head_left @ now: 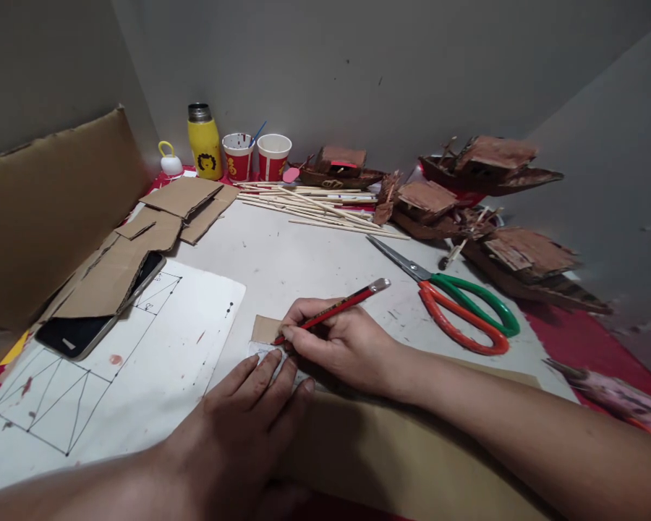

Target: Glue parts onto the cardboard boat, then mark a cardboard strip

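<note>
A red and black pencil [352, 298] is pinched in my right hand [347, 344], its tip low over the cardboard. My left hand [244, 409] lies flat with fingers stretched out, pressing on a pale, partly see-through strip [260, 350] that might be a ruler; most of it is under the fingers. A brown cardboard sheet [390, 456] spreads beneath both hands, its far corner showing just beyond the pencil tip. Scissors [439, 289] with one green and one red handle lie open to the right of my right hand.
At left, cardboard pieces [179, 195] partly cover a phone [81, 333] on a paper drawing [157, 347]. Behind stand a yellow bottle [205, 145], paper cups [274, 159] and thin wooden sticks [315, 202]. Several brown model boats [532, 253] line the right and back, near the grey walls.
</note>
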`<act>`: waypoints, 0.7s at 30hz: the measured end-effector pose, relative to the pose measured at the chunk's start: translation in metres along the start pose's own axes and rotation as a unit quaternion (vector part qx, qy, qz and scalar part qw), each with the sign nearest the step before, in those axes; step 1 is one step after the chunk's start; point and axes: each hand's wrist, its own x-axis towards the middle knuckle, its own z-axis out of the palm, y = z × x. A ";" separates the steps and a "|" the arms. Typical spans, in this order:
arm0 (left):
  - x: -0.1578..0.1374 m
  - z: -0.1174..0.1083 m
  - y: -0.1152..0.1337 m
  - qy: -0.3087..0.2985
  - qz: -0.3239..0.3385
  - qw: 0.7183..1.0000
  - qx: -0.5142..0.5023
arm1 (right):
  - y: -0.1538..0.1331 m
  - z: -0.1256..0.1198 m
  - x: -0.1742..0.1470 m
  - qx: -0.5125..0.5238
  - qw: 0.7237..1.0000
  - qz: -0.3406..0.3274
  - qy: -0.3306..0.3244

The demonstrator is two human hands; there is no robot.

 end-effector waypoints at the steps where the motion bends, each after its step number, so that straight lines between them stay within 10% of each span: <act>1: 0.000 -0.001 0.000 -0.002 -0.002 1.000 0.001 | 0.000 -0.001 0.000 -0.004 1.000 -0.001 -0.002; 21: 0.002 -0.002 0.000 -0.011 -0.003 1.000 -0.003 | -0.004 -0.010 -0.005 -0.068 0.996 -0.032 -0.037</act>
